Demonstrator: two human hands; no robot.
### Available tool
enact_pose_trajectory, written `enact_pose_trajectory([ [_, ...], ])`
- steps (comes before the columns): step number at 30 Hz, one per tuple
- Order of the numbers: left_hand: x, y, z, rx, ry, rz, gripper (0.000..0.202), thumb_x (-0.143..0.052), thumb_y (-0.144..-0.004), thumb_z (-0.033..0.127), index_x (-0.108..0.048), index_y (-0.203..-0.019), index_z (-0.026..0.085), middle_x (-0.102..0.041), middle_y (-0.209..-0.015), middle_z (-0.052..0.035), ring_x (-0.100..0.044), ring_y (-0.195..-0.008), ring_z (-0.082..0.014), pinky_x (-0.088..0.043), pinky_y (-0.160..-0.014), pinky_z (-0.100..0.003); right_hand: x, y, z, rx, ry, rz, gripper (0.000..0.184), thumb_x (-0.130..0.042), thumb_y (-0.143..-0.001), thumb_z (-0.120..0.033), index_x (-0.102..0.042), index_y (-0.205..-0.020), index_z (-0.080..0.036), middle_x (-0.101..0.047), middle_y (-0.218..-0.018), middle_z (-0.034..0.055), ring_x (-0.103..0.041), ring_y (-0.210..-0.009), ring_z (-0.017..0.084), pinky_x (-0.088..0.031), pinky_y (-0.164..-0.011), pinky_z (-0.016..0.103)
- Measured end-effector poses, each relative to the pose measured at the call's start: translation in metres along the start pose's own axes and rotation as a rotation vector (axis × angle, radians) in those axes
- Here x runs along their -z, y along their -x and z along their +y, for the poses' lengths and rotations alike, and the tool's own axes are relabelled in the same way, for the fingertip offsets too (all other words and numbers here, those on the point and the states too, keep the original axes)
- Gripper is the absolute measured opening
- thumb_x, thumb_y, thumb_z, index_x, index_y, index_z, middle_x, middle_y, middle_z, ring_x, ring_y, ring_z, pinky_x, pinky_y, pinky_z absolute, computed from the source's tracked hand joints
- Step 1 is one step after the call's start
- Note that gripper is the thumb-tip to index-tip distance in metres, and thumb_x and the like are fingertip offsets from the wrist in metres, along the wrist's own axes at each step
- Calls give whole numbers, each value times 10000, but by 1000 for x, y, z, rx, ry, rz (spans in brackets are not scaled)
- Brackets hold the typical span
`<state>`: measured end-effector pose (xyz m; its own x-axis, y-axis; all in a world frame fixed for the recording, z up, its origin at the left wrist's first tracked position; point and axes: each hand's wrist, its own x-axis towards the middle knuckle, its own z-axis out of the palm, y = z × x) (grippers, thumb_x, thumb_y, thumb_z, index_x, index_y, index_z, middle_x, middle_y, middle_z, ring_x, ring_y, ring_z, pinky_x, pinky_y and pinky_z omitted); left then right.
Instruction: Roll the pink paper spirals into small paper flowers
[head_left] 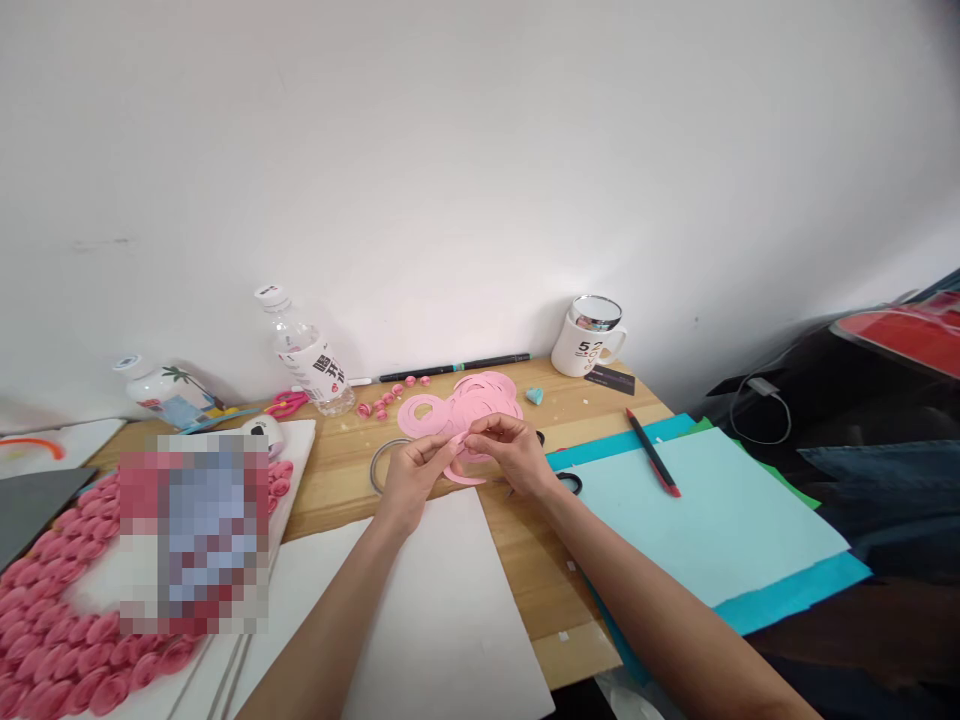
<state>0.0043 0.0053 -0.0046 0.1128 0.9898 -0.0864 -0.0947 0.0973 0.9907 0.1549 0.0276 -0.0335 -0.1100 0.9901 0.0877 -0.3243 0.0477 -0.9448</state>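
Both hands meet over the middle of a wooden table (pixel 525 560). My left hand (pixel 409 475) and my right hand (pixel 506 450) pinch a pink paper spiral strip (pixel 463 462) between their fingertips; its loose end curls down toward the table. Just behind them lies a pile of pink paper spirals (pixel 465 400). A few small rolled pink paper roses (pixel 386 398) sit to the left of that pile. Black-handled scissors (pixel 570 483) lie under my right wrist.
A white sheet (pixel 442 610) lies near me, light blue and teal paper (pixel 705 510) with a red and black pen (pixel 652 452) to the right. A white mug (pixel 589 337), a tilted bottle (pixel 307 355), a tape ring (pixel 379 462) and a board of pink roses (pixel 67 640) stand around.
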Motion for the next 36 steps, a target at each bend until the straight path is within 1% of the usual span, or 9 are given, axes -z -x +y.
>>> enact_pose_trajectory([
  [4, -1, 1, 1, -9, -13, 11, 236, -698, -655, 366, -714, -733, 144, -557, -510, 14, -501, -552, -107, -465, -608, -240, 1, -1, 0, 1, -6, 14, 191, -780, -572, -301, -685, -711, -211, -680, -706, -3, -607, -645, 137, -496, -663, 289],
  [10, 0, -2, 1, -9, -8, 51, 222, -697, -649, 367, -698, -646, 145, -575, -530, 7, -512, -563, -100, -445, -607, -219, 2, -1, -1, -26, 24, -66, 249, -701, -684, -338, -709, -898, -211, -707, -837, 43, -634, -770, 170, -488, -782, 336],
  [13, 0, -2, 1, -5, -13, 58, 222, -698, -652, 364, -691, -629, 143, -573, -524, 9, -508, -553, -95, -447, -600, -214, 3, -1, -1, -26, 12, -54, 220, -718, -663, -322, -712, -849, -205, -708, -833, 42, -637, -753, 169, -494, -771, 336],
  [17, -2, 0, -1, 8, -4, 25, 249, -695, -658, 371, -711, -744, 138, -593, -541, 3, -534, -562, -112, -481, -617, -245, 2, -1, -1, -15, -18, -47, 169, -752, -621, -284, -686, -752, -201, -692, -760, 9, -626, -680, 136, -506, -710, 297],
  [21, -2, 1, -2, 17, 7, 3, 247, -686, -673, 350, -709, -795, 137, -611, -565, -2, -555, -566, -116, -497, -615, -254, 0, 0, -3, 0, -25, -45, 197, -777, -582, -276, -649, -710, -196, -656, -687, -11, -607, -618, 117, -511, -640, 262],
  [25, -1, 1, -1, 24, 19, 2, 240, -693, -663, 341, -706, -782, 133, -625, -579, -8, -574, -595, -126, -508, -624, -259, -2, 0, -3, 6, -18, -45, 221, -791, -553, -278, -636, -678, -181, -643, -668, -13, -596, -615, 111, -512, -619, 245],
  [29, -1, 1, -1, 32, 20, 21, 229, -700, -653, 340, -703, -754, 134, -636, -579, -11, -586, -596, -129, -511, -623, -256, -1, 0, -2, 26, -4, -39, 209, -782, -568, -275, -654, -705, -183, -670, -730, 3, -608, -648, 117, -514, -636, 250],
  [33, -1, 1, 0, 30, 13, 15, 220, -691, -665, 337, -705, -754, 135, -634, -573, -11, -592, -580, -131, -523, -617, -262, 0, 0, 0, 38, -3, -27, 193, -785, -571, -247, -644, -688, -187, -655, -677, -16, -591, -600, 98, -499, -597, 227],
  [36, -2, 2, 1, 28, 28, 14, 211, -696, -660, 329, -704, -743, 136, -633, -568, -6, -591, -573, -131, -532, -623, -272, 1, 0, 0, 46, -16, -28, 192, -791, -560, -236, -637, -661, -184, -657, -687, -15, -593, -607, 98, -498, -600, 224],
])
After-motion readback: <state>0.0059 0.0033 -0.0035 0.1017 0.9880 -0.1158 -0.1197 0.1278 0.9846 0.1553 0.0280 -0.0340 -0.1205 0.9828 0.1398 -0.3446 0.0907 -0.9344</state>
